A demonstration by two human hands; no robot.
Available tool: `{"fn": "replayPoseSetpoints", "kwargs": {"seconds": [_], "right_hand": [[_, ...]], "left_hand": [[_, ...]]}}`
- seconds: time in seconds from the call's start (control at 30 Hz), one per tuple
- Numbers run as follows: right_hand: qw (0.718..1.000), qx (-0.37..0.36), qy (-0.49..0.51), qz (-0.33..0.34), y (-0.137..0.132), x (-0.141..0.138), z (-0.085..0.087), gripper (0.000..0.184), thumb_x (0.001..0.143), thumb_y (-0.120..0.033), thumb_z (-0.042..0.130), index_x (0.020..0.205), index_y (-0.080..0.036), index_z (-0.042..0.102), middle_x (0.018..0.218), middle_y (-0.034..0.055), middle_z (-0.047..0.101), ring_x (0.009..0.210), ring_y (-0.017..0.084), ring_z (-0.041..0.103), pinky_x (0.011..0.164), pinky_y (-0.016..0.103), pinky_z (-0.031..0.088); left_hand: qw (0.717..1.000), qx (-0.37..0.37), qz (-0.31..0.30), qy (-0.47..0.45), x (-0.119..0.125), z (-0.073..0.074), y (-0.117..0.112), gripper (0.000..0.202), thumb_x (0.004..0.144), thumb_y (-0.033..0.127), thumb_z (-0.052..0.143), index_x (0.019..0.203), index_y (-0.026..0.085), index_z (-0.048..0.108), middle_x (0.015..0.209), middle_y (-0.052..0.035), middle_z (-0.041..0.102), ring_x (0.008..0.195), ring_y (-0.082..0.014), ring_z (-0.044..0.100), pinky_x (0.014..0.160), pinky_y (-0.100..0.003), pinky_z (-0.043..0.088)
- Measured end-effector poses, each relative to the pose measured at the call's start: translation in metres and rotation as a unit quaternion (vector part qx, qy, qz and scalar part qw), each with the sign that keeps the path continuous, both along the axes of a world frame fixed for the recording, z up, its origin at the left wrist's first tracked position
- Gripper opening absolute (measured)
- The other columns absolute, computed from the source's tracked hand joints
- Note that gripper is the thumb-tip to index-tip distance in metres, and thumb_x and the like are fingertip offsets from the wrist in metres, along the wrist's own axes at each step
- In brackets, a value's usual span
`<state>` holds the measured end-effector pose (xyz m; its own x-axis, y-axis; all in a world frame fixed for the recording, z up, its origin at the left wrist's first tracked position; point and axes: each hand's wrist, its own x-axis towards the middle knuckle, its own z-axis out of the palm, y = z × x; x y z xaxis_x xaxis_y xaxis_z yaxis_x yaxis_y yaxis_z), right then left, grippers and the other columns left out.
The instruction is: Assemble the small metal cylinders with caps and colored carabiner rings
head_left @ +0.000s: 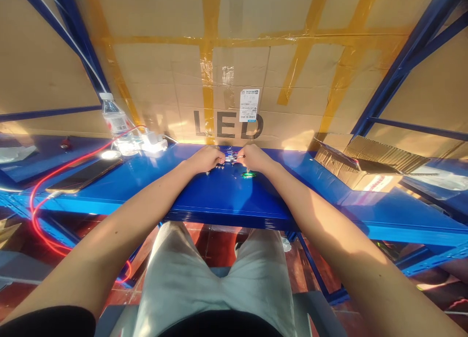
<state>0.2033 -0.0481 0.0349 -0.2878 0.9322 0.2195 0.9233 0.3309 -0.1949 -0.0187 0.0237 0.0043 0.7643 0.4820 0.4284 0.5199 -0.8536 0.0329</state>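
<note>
left hand point(206, 160) | right hand point(255, 158) | small shiny parts point(230, 157) between | blue table point(226, 198)

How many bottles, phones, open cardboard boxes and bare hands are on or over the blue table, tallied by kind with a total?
Bottle: 1
Phone: 1
Open cardboard box: 1
Bare hands: 2, left hand and right hand
Total: 5

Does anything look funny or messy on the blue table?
Yes, the red cable dangles in a loop past the front edge of the blue table, which looks untidy. On the right, the cardboard box sits open, its flaps splayed.
</note>
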Motion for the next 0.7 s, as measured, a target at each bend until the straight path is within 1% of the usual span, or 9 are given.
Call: {"fn": "replayPoseSetpoints", "kwargs": {"seconds": [0.17, 0.37, 0.5, 0.6, 0.7], "right_hand": [[1.000, -0.004, 0.005, 0.001, 0.002, 0.002, -0.001, 0.019, 0.095, -0.015, 0.061, 0.084, -0.012, 0.076, 0.080, 0.0101, 0.072, 0.070, 0.017, 0.055, 0.062, 0.028, 0.035], [0.999, -0.021, 0.030, -0.001, 0.004, 0.003, -0.003, 0.019, 0.095, -0.013, 0.058, 0.086, -0.014, 0.075, 0.078, 0.0095, 0.072, 0.069, 0.018, 0.058, 0.064, 0.028, 0.038], [0.999, -0.017, 0.045, 0.002, 0.005, 0.004, -0.004, 0.022, 0.095, -0.014, 0.055, 0.088, -0.015, 0.075, 0.078, 0.0095, 0.072, 0.069, 0.019, 0.057, 0.065, 0.029, 0.038], [0.999, -0.020, 0.051, 0.003, 0.005, 0.004, -0.005, 0.023, 0.096, -0.014, 0.053, 0.087, -0.015, 0.073, 0.078, 0.0088, 0.072, 0.068, 0.018, 0.055, 0.063, 0.029, 0.037], [0.998, -0.023, 0.053, 0.003, 0.005, 0.005, -0.005, 0.023, 0.096, -0.013, 0.052, 0.085, -0.015, 0.072, 0.077, 0.0080, 0.070, 0.067, 0.017, 0.053, 0.062, 0.028, 0.035]], "left_hand": [[1.000, 0.007, 0.020, 0.022, -0.005, 0.006, -0.001, 0.023, 0.080, 0.012, 0.054, 0.080, 0.021, 0.075, 0.081, -0.0053, 0.075, 0.082, -0.0223, 0.066, 0.083, -0.035, 0.050], [0.998, 0.003, 0.059, 0.038, -0.006, 0.009, -0.003, 0.021, 0.078, 0.013, 0.054, 0.075, 0.020, 0.074, 0.081, -0.0081, 0.074, 0.082, -0.0249, 0.064, 0.087, -0.038, 0.049], [0.996, 0.000, 0.071, 0.048, -0.008, 0.010, -0.003, 0.024, 0.077, 0.010, 0.052, 0.075, 0.020, 0.073, 0.080, -0.0081, 0.074, 0.081, -0.0251, 0.063, 0.082, -0.036, 0.048], [0.997, -0.027, 0.060, 0.032, -0.010, 0.011, -0.003, 0.028, 0.080, 0.009, 0.051, 0.083, 0.019, 0.077, 0.085, -0.0073, 0.077, 0.080, -0.0236, 0.064, 0.079, -0.035, 0.047], [0.998, -0.040, 0.042, 0.006, -0.010, 0.012, -0.005, 0.036, 0.080, 0.007, 0.052, 0.097, 0.021, 0.081, 0.094, -0.0060, 0.080, 0.085, -0.0234, 0.067, 0.083, -0.035, 0.049]]}}
